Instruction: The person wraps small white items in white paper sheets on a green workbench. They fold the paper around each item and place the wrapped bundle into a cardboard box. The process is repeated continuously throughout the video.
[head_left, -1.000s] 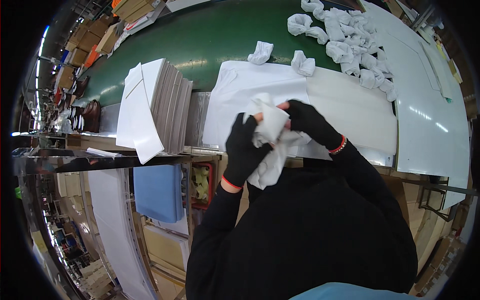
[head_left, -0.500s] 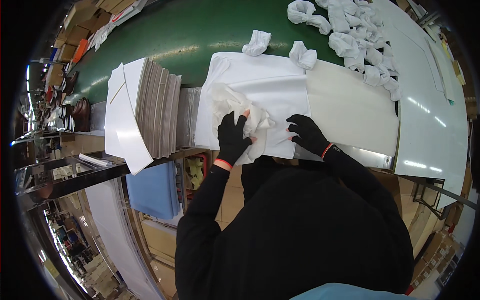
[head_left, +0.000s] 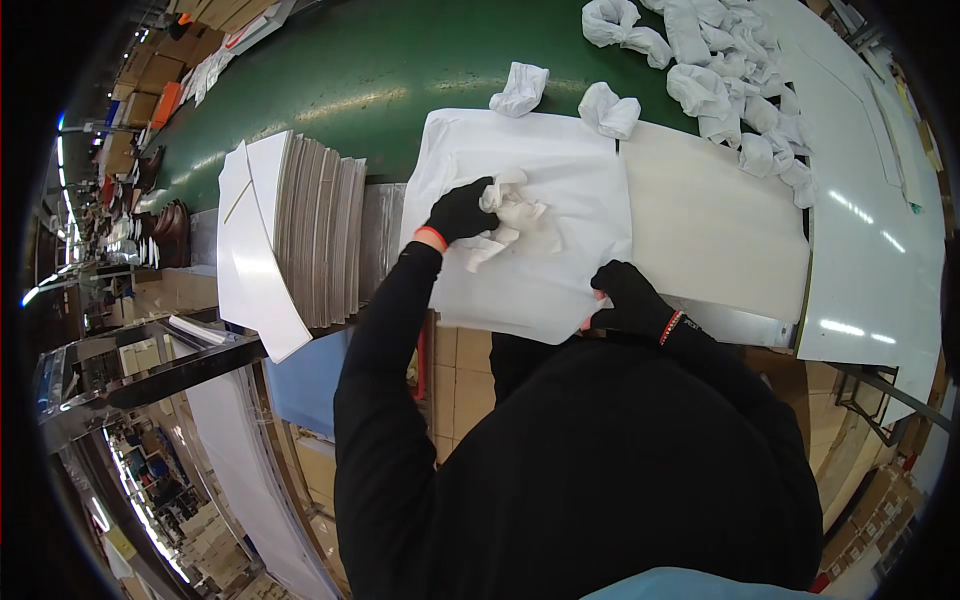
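The left hand (head_left: pixel 463 211) curls its fingers around crumpled white tissue paper (head_left: pixel 519 209), over the middle of a white paper sheet (head_left: pixel 575 215); the right hand (head_left: pixel 628 300) pinches that sheet's near right corner, which could crease or tear if tugged unevenly

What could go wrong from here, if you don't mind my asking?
The crumpled paper bunched in the left hand might tear if pulled hard.
The right hand seems to pinch the near right corner of the white sheet, so a sharp tug could crease it or nudge the white bundle at its far edge.
The top panel on the stack lies askew, jutting past the rest, and could slip if bumped.
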